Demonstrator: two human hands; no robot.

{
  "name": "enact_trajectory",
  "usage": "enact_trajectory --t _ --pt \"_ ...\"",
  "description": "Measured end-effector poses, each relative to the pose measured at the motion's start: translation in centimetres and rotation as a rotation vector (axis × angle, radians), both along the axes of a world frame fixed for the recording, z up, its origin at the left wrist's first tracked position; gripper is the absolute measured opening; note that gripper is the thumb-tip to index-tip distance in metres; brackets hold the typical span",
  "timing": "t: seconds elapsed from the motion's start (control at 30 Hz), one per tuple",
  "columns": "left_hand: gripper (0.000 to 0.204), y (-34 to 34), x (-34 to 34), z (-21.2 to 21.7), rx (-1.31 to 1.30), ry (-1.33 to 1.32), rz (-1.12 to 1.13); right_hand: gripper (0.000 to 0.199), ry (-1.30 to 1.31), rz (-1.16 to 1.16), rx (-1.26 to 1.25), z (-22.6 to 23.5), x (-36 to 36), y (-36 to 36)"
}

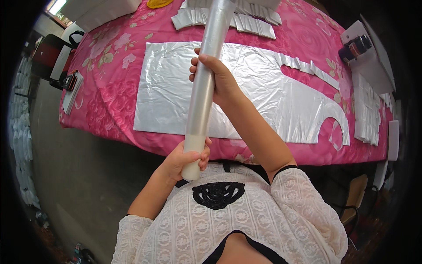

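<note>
A long roll of clear plastic film (203,99) slants up and away from my body, over the table's near edge. My left hand (189,157) is wrapped round its bare whitish lower end, close to my waist. Higher up, my right hand (217,79) grips the film-covered part, thumb across the front. Beneath the roll lies a flat silvery-white plastic sheet (255,92), shaped like an apron or bag with curved cut-outs and strap-like strips at its right end. The roll covers part of this sheet, and its far end runs out at the top of the view.
A pink flowered cloth (114,101) covers the table. Folded plastic bundles (252,25) lie at the far side, and more stacked bundles (367,110) at the right. A dark bottle or flask (355,48) is near a white box (373,57). A chair (355,198) stands lower right.
</note>
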State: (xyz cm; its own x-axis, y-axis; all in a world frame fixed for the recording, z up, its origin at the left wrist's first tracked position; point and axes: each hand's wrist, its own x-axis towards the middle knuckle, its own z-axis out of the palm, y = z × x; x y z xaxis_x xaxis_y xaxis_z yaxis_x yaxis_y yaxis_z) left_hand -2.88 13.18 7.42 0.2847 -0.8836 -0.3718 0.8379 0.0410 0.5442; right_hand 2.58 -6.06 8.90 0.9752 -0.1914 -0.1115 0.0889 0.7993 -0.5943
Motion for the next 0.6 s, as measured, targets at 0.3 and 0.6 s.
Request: enact_trajectory --t 0.3,0.6 --pt "0.056 -0.4 0.1 -1.9 -0.113 0.08 -0.106 0.051 0.109 -0.038 -0.045 -2.8 -1.3 -0.1" --pt "0.05 1.4 1.7 -4.0 0.456 -0.252 -0.058 0.04 0.306 -0.167 -0.277 -6.9 -1.5 1.3"
